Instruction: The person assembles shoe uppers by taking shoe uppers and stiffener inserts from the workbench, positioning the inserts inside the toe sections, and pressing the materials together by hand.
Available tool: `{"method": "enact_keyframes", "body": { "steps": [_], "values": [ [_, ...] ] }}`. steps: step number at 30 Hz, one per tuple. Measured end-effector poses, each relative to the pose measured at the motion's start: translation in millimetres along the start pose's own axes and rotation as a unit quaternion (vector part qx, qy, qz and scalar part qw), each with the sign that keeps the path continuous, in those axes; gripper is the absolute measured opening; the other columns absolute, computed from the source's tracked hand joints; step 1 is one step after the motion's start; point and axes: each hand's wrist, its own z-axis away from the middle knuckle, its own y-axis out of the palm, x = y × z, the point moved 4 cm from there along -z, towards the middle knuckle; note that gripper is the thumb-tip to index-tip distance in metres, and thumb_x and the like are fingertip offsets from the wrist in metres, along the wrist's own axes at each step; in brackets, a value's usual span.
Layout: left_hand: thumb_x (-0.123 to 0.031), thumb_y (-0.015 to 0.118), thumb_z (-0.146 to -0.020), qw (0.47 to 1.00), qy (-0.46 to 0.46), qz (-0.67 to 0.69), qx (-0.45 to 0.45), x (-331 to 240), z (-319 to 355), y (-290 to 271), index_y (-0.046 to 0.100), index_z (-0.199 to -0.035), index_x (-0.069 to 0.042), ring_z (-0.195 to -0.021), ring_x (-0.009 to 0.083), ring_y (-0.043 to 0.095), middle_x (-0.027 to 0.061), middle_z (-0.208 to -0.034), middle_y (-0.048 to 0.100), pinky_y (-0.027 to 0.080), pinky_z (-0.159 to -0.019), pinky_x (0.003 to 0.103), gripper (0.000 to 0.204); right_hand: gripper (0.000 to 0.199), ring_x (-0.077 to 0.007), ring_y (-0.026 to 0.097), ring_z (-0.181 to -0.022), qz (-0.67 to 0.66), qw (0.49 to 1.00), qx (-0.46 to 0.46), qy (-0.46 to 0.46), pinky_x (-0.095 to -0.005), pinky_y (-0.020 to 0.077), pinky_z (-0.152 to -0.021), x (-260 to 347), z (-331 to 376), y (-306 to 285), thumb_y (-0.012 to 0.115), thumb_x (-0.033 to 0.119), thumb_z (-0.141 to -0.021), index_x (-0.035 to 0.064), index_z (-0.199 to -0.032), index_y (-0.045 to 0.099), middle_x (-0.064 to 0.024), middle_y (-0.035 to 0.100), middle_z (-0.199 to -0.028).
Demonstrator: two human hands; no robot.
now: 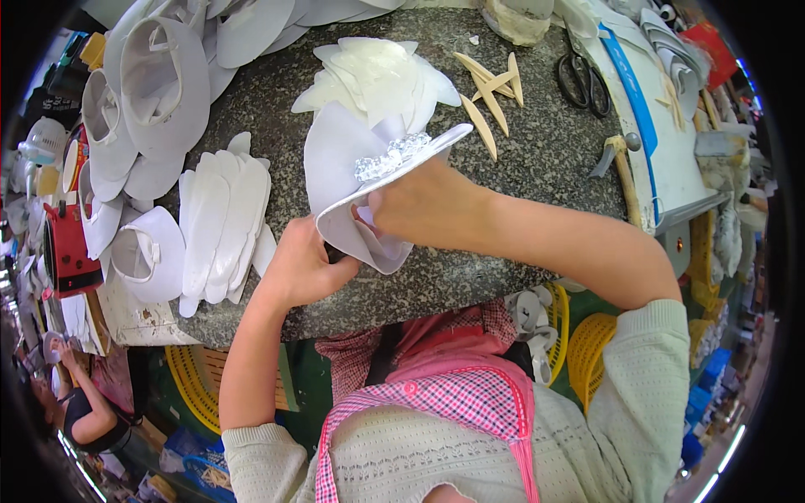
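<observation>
**A:** Both hands are on the white shoe upper (352, 168) at the near middle of the speckled grey bench (537, 159). What's the left hand (303, 267) doing?

**B:** It's closed on the lower edge of the upper, thumb out to the right and pressing against the white material, fingers curled under.

**A:** And the right hand (419, 205)?

**B:** It's tucked inside the opening, fingertips hidden by the rim, so I can't tell whether they pinch or spread. The clear beaded trim (392, 156) sits on top, just above that hand.

**A:** Surroundings?

**B:** A fan of flat white insoles (220, 222) lies just left of the upper, a translucent stack of cut pieces (377, 75) behind it. Pale wooden sticks (490, 92) are scattered to the right, with black scissors (584, 80) and a hammer (619, 168) beyond them. More finished white uppers (159, 84) are piled at far left.
</observation>
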Motion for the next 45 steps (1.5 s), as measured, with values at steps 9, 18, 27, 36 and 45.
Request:
{"method": "enact_keyframes", "body": {
  "steps": [9, 18, 27, 36, 45],
  "values": [
    [-0.004, 0.058, -0.064, 0.998, 0.055, 0.032, -0.009, 2.9, 4.7, 3.5, 0.058, -0.099, -0.004, -0.082, 0.0263, 0.066, 0.0122, -0.084, 0.067, 0.051, -0.073, 0.033, 0.035, 0.008, -0.0209, 0.061, -0.06, -0.475, 0.841, 0.013, 0.259, -0.0329, 0.0467, -0.053, -8.8, 52.1, -42.9, 0.063, 0.009, -0.064, 0.0058, -0.07, 0.059, -0.007, 0.061, -0.066],
    [-0.001, 0.056, -0.064, 0.997, 0.039, 0.058, -0.031, 0.0, 4.2, 4.4, 0.06, -0.091, -0.003, -0.082, 0.0236, 0.066, 0.0106, -0.085, 0.067, 0.05, -0.074, 0.032, 0.028, 0.007, -0.0232, 0.057, -0.059, -0.328, 0.942, 0.034, 0.06, -0.033, 0.0452, -0.053, 54.8, 78.9, -22.1, 0.058, 0.01, -0.077, 0.0039, -0.079, 0.06, -0.0077, 0.054, -0.064],
    [-0.001, 0.056, -0.062, 0.997, 0.033, 0.052, -0.043, 1.1, 7.8, 8.4, 0.06, -0.092, -0.005, -0.082, 0.0251, 0.066, 0.0102, -0.085, 0.067, 0.05, -0.074, 0.032, 0.03, 0.01, -0.0102, 0.057, -0.067, -0.778, 0.532, -0.096, 0.32, -0.0222, 0.043, -0.055, 21.3, 71.1, -8.4, 0.055, 0.01, -0.086, 0.0009, -0.085, 0.058, -0.003, 0.06, -0.074],
    [-0.002, 0.056, -0.062, 0.995, 0.028, 0.088, -0.047, 4.6, 6.8, 10.1, 0.059, -0.092, -0.004, -0.082, 0.0264, 0.066, 0.0101, -0.085, 0.067, 0.05, -0.075, 0.033, 0.03, 0.031, -0.0256, 0.056, -0.064, -0.291, 0.893, -0.254, 0.232, -0.0326, 0.0451, -0.056, 20.2, 44.0, -25.1, 0.075, 0.023, -0.066, 0.0067, -0.083, 0.055, -0.0072, 0.055, -0.072],
    [-0.002, 0.057, -0.062, 0.995, 0.052, 0.069, -0.056, 6.5, 8.9, 6.5, 0.061, -0.092, -0.005, -0.082, 0.0272, 0.065, 0.0099, -0.085, 0.067, 0.05, -0.074, 0.033, 0.031, 0.035, -0.0273, 0.056, -0.061, -0.519, 0.848, 0.085, -0.068, -0.0385, 0.0457, -0.055, 90.0, 59.2, -22.0, 0.068, 0.037, -0.068, 0.0094, -0.074, 0.048, -0.0054, 0.051, -0.065]
  ]
}}
